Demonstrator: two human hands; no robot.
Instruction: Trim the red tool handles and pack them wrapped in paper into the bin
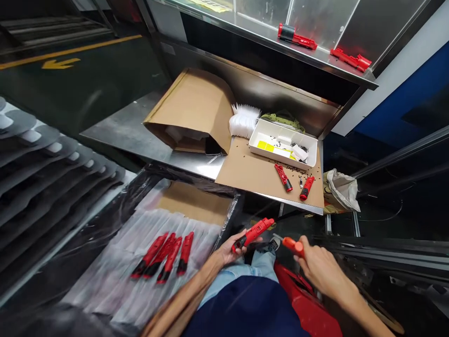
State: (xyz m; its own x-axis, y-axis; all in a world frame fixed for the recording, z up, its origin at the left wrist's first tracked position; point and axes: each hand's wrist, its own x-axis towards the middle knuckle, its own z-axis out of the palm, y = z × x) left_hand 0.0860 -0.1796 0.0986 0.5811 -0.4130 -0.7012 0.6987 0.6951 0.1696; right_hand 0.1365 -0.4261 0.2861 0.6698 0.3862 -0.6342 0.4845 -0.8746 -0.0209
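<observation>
Left hand (228, 248) has a red part (257, 228) above the lap, right hand (320, 266) grips a screwdriver (293, 246), tip near the part but apart! Four more (185, 252) lie on bags (121, 262), two (283, 178) on cardboard (238, 171) before the white tray (275, 157), two (297, 36) up on the shelf (324, 50).

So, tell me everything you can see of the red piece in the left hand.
The red piece is long and narrow, apparently hard plastic, with moulded details on its body and a black section at its lower end. The left hand holds it; nothing else visibly touches it. It slants toward the picture's upper right, off the metal table.
</observation>
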